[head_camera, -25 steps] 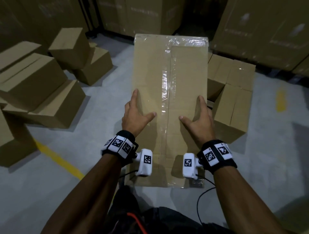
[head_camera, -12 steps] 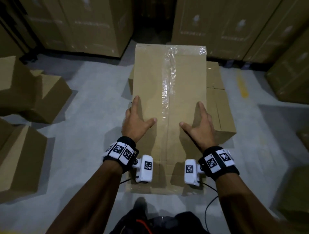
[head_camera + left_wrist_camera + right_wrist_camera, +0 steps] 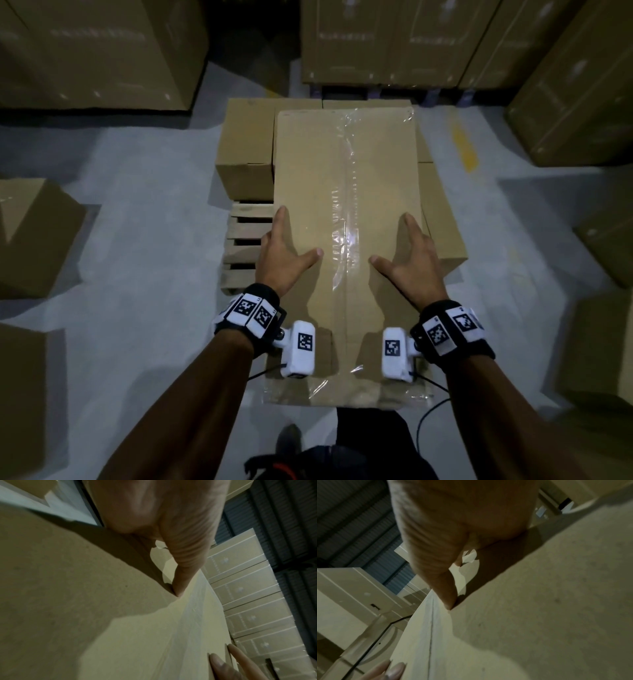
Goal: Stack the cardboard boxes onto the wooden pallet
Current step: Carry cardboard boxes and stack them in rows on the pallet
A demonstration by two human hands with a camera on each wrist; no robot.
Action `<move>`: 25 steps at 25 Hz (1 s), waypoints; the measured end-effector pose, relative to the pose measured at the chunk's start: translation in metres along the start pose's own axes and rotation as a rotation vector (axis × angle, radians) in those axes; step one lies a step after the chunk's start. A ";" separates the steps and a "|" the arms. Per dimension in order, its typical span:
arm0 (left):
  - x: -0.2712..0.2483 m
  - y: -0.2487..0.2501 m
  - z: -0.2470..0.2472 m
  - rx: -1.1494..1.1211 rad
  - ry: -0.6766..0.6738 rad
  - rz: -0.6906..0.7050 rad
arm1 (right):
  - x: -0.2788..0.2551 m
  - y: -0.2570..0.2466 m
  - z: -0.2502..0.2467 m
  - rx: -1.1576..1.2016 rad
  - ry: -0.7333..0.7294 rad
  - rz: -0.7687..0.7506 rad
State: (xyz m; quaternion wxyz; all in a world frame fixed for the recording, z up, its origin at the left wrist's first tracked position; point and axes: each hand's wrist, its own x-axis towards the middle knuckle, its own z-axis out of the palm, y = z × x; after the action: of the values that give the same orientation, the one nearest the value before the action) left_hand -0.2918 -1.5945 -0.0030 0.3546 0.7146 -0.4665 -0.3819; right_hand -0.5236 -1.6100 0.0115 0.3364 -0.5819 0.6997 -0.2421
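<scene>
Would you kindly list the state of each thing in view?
Long taped cardboard box: sealed, carried level above the pallet.
Left hand: holds the box's left edge, thumb on top.
Right hand: holds its right edge, likewise.
Wooden slatted pallet: partly loaded.
Brown cardboard boxes on pallet: closed.

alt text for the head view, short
Two hands, left hand and right hand, carry a long taped cardboard box above a slatted wooden pallet already bearing brown cardboard boxes.
</scene>
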 end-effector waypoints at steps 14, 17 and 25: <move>0.245 -0.016 0.145 0.038 -0.088 -0.205 | 0.285 0.082 0.030 -0.026 -0.245 0.160; 0.276 -0.034 0.167 0.107 -0.151 -0.239 | 0.314 0.106 0.044 -0.003 -0.243 0.195; 0.352 -0.126 0.224 0.149 -0.266 -0.288 | 0.384 0.176 0.121 -0.104 -0.240 0.276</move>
State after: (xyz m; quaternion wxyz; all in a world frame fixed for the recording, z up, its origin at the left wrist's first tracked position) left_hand -0.3420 -1.9187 -0.2898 0.1778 0.7413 -0.4294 -0.4842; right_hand -0.5840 -1.9428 -0.2693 0.4172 -0.5217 0.7392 -0.0860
